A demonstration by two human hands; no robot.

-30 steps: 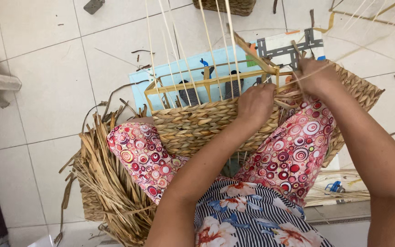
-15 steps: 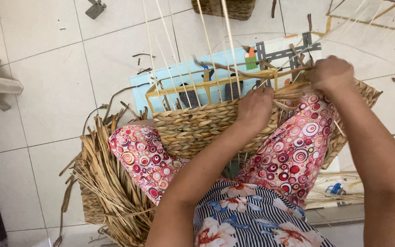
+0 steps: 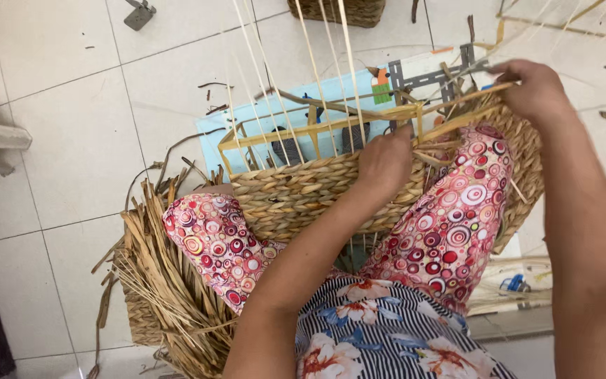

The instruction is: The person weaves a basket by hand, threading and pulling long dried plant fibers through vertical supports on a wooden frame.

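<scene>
Your right hand point(image 3: 536, 90) has drawn back from the half-woven tan seagrass basket point(image 3: 296, 196) across your knees, pinching a flat pale strand taut, while your left hand point(image 3: 385, 160) stays clamped on its rim

The right hand point(image 3: 536, 88) has moved up and outward along the basket point(image 3: 303, 193) rim, drawing a strand

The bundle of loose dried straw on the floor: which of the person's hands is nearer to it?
Left. The left hand rests on the woven basket's rim, closer to the straw bundle by the left knee. The right hand grips strands at the basket's far right corner.
</scene>
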